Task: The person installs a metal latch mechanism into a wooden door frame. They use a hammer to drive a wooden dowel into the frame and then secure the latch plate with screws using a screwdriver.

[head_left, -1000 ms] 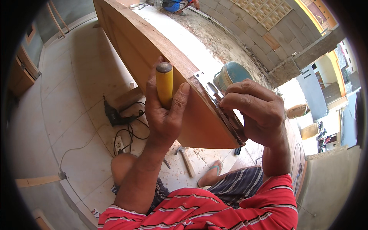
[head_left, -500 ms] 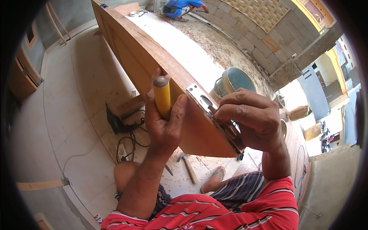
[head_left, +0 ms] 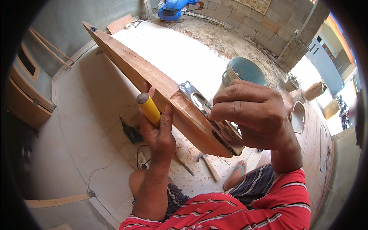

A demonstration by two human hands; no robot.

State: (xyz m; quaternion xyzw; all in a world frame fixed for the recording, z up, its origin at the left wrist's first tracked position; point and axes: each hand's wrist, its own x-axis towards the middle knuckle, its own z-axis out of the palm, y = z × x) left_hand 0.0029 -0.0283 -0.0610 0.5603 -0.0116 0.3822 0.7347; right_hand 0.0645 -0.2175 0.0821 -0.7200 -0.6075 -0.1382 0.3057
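Note:
A wooden door panel (head_left: 147,73) lies on its side with its narrow edge up, running from far left to near right. My left hand (head_left: 159,132) grips a yellow-handled chisel (head_left: 150,109) with a metal cap and rests against the panel's side; the blade is hidden. At the near end, my right hand (head_left: 249,115) is closed on a metal lock plate (head_left: 188,89) with a large oval opening. The plate's far end sits raised off a shallow cut recess (head_left: 182,100) in the edge. A thin item shows by my right fingertips; I cannot make out its kind.
On the floor lie a hammer (head_left: 209,168), a wooden-handled tool (head_left: 184,164), wood shavings and a dark power tool (head_left: 130,131) by a socket block (head_left: 143,159). A teal bucket (head_left: 249,71) stands beyond the panel. Another person (head_left: 171,9) in blue crouches far off.
The lock plate has come up off the panel's edge, baring the recess beneath it. My left hand, still holding the chisel, has shifted slightly along the side. The view has turned.

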